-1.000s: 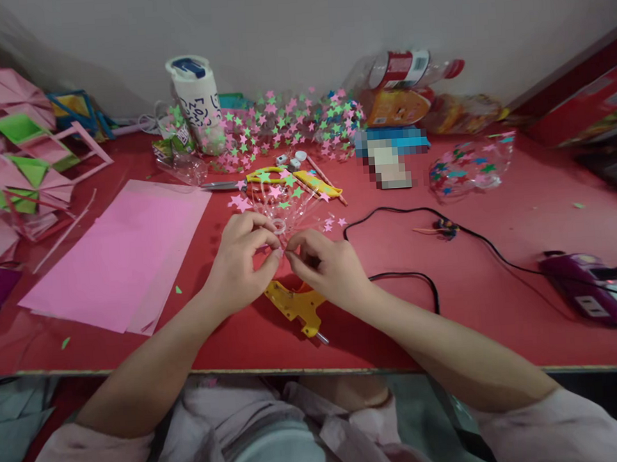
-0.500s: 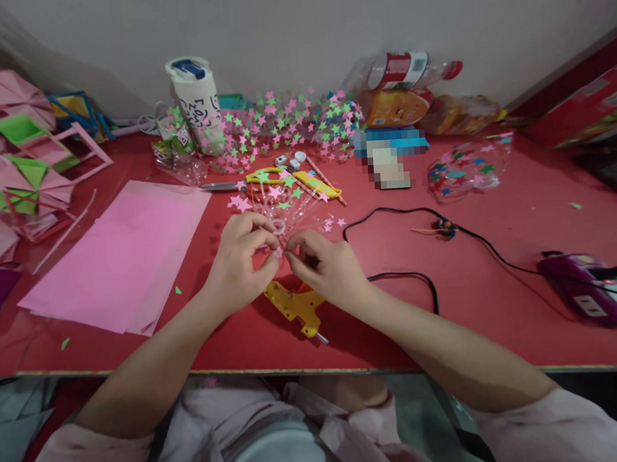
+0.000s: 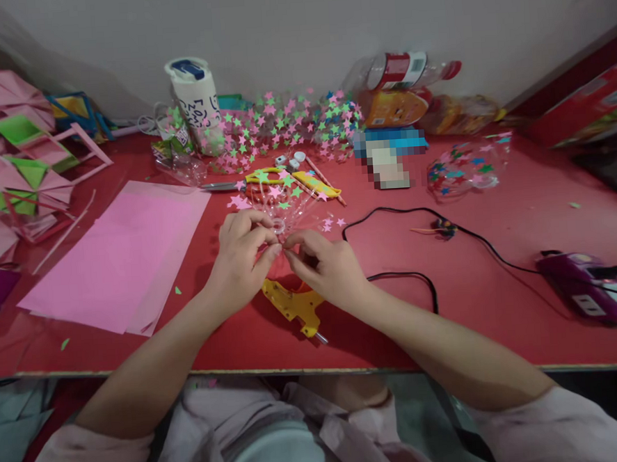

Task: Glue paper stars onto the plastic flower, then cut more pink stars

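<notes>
Two bare hands, the left hand (image 3: pixel 243 254) and the right hand (image 3: pixel 336 267), meet above a red tabletop (image 3: pixel 491 303), their fingertips nearly touching. On the left, thumb and forefinger bend toward each other until their tips come close, while the other fingers curl above them. The right has a similar pinching shape, with a rounded hollow behind the tips of thumb and forefinger. Whatever lies between the fingertips is too small to make out, so I cannot tell what either one grips.

Just beyond them lies a bundle of clear plastic film dotted with pink and green stars (image 3: pixel 296 191). A small translucent ring (image 3: pixel 279 226) sits at its near end, right by the left fingers; contact with it cannot be told. Several loose pink stars (image 3: pixel 328 225) lie to the right of the ring. Nearer the table edge, a yellow plastic glue gun (image 3: pixel 295 307) lies partly hidden by the right hand, a pale stick jutting from it. Flat pink paper sheets (image 3: pixel 106 264) lie left of the left hand, apart from it. A thin black cable (image 3: pixel 412 210) runs rightward to a purple power strip (image 3: pixel 586 287).
</notes>
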`<state>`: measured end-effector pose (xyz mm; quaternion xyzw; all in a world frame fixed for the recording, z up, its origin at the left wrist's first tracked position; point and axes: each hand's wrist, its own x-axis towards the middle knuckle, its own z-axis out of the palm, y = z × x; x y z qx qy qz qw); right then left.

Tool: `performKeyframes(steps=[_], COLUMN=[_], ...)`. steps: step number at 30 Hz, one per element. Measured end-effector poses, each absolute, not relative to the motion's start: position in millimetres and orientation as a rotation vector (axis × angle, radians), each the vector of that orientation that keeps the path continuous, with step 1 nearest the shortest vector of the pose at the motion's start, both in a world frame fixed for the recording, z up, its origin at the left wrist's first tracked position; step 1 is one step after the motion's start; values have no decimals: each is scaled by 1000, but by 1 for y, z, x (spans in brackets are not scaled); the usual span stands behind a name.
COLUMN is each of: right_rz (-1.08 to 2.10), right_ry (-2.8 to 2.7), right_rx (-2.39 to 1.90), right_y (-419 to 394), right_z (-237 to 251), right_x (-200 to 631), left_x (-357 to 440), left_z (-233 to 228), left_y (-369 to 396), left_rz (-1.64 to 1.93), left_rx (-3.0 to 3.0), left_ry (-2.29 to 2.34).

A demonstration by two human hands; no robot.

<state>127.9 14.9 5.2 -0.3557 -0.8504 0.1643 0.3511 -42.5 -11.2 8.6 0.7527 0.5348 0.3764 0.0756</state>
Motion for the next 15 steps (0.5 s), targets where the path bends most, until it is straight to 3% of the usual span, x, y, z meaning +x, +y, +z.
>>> performKeyframes(steps=[15], right_rz=[452], right_ry=[-2219], right_rx=[-974], right_y=[14], right_z=[7], right_x=[129], left_x=[-40], left_z=[5], left_y=[-10], left_rz=[1166], left_rx=[2284], left_ry=[1594])
